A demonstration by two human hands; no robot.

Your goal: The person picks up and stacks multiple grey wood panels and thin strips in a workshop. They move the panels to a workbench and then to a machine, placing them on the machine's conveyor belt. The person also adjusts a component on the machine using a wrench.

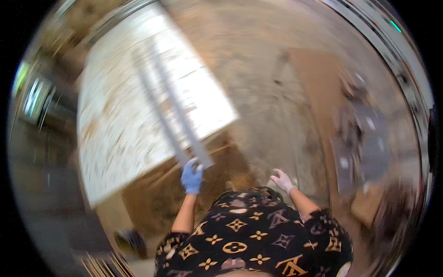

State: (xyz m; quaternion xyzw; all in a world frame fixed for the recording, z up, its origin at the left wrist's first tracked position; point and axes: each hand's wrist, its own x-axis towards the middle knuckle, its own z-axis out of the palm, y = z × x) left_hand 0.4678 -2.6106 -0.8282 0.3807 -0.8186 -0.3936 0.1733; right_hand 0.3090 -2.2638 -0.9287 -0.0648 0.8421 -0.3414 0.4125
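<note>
Left hand (192,178), fingers seemingly around grey strips (192,138) — right hand (283,181), fingers loosely parted.

Plenty of room ahead of the right hand (283,181), floor (258,92) running forward between the white tabletop (108,122) and the brown sheet (314,87)! At the left hand (192,177), two long grey strips (191,136) obstruct, a narrow gap splitting them; left of them, open surface.

strips (176,108): smooth, metal-looking | tabletop (120,92): scuffed, partly glossy | sheet (317,85): matt, cardboard-like | shirt (258,221): cloth
</note>
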